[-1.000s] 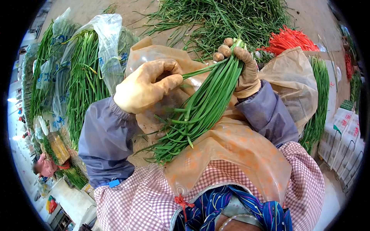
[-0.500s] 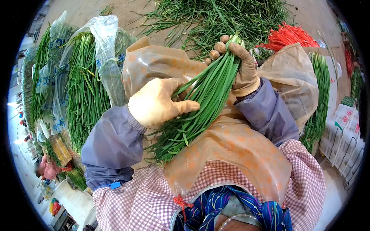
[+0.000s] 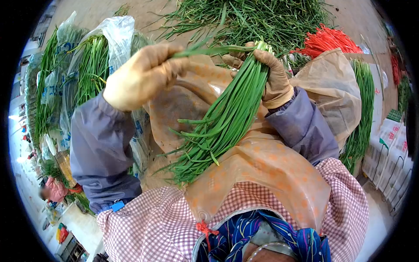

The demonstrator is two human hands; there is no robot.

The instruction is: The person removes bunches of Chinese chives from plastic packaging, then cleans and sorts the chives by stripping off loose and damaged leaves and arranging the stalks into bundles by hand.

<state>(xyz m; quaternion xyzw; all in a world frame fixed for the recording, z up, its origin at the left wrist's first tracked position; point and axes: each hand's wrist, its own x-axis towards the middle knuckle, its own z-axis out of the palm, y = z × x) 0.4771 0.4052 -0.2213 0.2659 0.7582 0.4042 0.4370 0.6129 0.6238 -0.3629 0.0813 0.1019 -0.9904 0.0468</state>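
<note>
My right hand point(image 3: 276, 78), in a tan work glove, is closed around a bunch of green chives point(image 3: 227, 118) near its pale cut ends. The leaf tips hang down and to the left over my apron point(image 3: 262, 161). My left hand point(image 3: 139, 76), also gloved and somewhat blurred by motion, pinches several chive leaves point(image 3: 200, 51) pulled sideways from the top of the bunch. Those strands stretch between my two hands. The fingertips of my left hand are partly hidden.
Beyond my hands lies a heap of loose green leaves point(image 3: 262, 19) on the floor. Beside it is a pile of red ties point(image 3: 329, 41). Chives in plastic bags point(image 3: 94, 65) stand at left, more chives point(image 3: 360, 113) at right, near white boxes point(image 3: 386, 144). A person point(image 3: 56, 190) is far left.
My left hand has moved up and left from the middle of the bunch, drawing a few leaves out sideways. My right hand keeps its hold in nearly the same place.
</note>
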